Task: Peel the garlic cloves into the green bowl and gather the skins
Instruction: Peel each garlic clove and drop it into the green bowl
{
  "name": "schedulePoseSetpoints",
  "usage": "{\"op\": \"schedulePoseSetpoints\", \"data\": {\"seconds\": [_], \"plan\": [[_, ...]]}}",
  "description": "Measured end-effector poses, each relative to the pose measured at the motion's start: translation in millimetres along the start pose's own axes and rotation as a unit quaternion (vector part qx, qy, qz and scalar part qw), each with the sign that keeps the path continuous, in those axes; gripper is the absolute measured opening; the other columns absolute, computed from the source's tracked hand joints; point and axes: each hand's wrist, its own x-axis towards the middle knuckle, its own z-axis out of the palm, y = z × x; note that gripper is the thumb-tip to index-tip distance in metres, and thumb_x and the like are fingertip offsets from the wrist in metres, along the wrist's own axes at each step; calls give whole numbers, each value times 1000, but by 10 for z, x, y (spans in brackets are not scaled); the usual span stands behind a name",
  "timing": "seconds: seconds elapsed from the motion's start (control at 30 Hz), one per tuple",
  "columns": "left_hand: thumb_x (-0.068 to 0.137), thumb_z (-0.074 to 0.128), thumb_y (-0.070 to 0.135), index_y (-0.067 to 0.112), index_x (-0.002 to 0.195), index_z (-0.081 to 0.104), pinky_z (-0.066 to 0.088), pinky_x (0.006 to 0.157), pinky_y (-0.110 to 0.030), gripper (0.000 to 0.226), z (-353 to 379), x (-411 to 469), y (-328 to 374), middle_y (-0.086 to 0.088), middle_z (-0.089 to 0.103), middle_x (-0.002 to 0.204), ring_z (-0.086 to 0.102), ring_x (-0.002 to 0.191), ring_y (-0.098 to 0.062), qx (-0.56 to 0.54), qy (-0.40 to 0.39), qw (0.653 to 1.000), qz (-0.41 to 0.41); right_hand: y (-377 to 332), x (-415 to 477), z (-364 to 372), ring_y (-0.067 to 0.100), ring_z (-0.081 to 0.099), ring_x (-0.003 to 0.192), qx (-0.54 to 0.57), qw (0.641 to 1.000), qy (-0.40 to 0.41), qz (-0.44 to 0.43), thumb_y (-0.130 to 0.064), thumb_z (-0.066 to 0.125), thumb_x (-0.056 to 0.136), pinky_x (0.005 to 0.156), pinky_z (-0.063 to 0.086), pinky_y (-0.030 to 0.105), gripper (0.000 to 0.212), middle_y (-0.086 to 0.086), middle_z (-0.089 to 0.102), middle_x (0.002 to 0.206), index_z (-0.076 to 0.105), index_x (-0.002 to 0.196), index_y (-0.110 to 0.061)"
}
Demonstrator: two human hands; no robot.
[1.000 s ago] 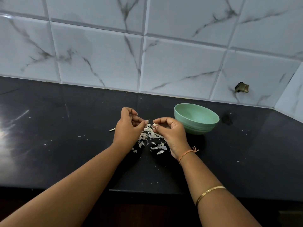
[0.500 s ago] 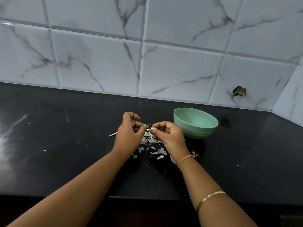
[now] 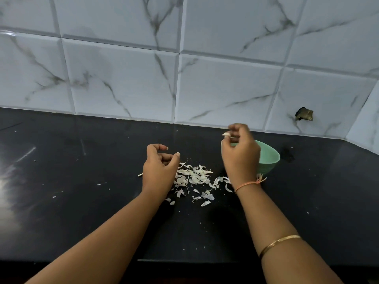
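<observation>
The two hands, which half a second ago met over the pile with a clove worked between them, are now apart. The right hand [image 3: 240,158] has lifted away and sits above the near rim of the green bowl [image 3: 269,158], its fingertips pinching a pale garlic clove [image 3: 226,134] that looks bare of skin. The left hand [image 3: 159,171] has let go and hovers just left of the pile, fingers loosely curled, thumb and forefinger apart, with nothing visible in them. The skins [image 3: 193,177] lie scattered on the black worktop [image 3: 82,191] between the two wrists, thicker in the middle, with stray flakes toward the near edge and specks further left. A thin pale stem [image 3: 140,175] pokes out from behind the left hand. This reads as one clove finished and on its way into the bowl: the peeling of this piece is done, and the drop is what remains. The inside of the bowl is hidden by the right hand, so how many cloves it holds cannot be told. No unpeeled cloves show on the worktop, though some may be hidden by the hands; if none are left, gathering the loose skins comes next.
</observation>
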Motion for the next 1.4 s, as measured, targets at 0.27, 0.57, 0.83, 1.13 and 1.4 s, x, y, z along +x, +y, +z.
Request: {"op": "schedulePoseSetpoints", "data": {"seconds": [0.27, 0.57, 0.83, 1.13, 1.4], "plan": [[90, 62, 20, 20, 104, 44, 47, 59, -25, 23, -1, 13, 0, 4, 64, 77, 59, 66, -8, -19, 23, 999, -23, 196, 264, -112, 36, 56, 104, -289, 926, -188, 157, -6, 46, 87, 78, 44, 35, 28, 13, 64, 109, 62, 109, -9], [90, 62, 21, 19, 105, 45, 47, 60, -23, 23, -6, 22, 3, 4, 65, 78, 60, 68, -7, -22, 29, 999, -32, 49, 130, -42, 34, 57, 91, -180, 977, -112, -33, -5, 44, 80, 67, 39, 31, 26, 13, 67, 93, 69, 86, -6], [89, 57, 11, 20, 104, 45, 49, 64, -25, 22, -15, 41, -23, 4, 69, 90, 63, 75, -13, -21, 41, 998, -42, 11, -361, 198, 25, 56, 94, -62, 954, -285, -70, -1, 42, 78, 82, 45, 30, 31, 6, 67, 96, 71, 88, -9], [89, 55, 9, 20, 104, 45, 50, 64, -25, 22, -15, 45, -23, 5, 69, 90, 62, 75, -14, -11, 46, 998, -38, 70, -451, 185, 27, 49, 111, -216, 880, -423, -26, -9, 44, 89, 88, 43, 33, 31, 4, 57, 115, 66, 107, -21], [90, 54, 8, 20, 104, 45, 53, 71, -30, 21, -20, 43, -17, 5, 70, 90, 65, 80, -18, -12, 46, 998, -42, 155, -369, 109, 21, 64, 80, -25, 962, -264, 69, 0, 54, 87, 71, 51, 27, 17, 11, 67, 94, 68, 92, -8]]}}
